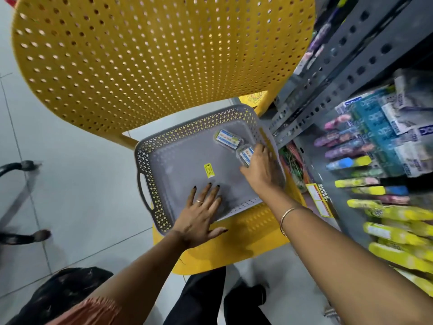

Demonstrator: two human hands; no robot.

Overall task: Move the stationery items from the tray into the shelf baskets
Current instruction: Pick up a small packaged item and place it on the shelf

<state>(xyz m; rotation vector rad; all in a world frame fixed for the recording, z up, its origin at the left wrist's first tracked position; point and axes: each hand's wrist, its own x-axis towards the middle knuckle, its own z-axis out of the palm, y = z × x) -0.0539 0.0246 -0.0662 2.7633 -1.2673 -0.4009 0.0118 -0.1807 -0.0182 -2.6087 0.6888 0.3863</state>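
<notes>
A grey perforated tray (pixel 150 165) sits on the seat of a yellow chair. Two small clear boxes with blue-and-white labels lie in its far right corner: one box (pixel 227 139) lies free, the other box (pixel 245 156) is under the fingers of my right hand (pixel 260 171), which closes around it. My left hand (pixel 201 214) rests flat, fingers spread, on the tray's near edge and floor, holding nothing. A yellow price sticker (pixel 209 170) is stuck on the tray floor.
The yellow chair's perforated backrest (pixel 145 55) rises behind the tray. A grey metal shelf (pixel 346 73) stands at the right, packed with pens, yellow packs (pixel 398 233) and boxed stationery (pixel 375 127). A black chair leg (pixel 21 165) stands on the tiled floor at left.
</notes>
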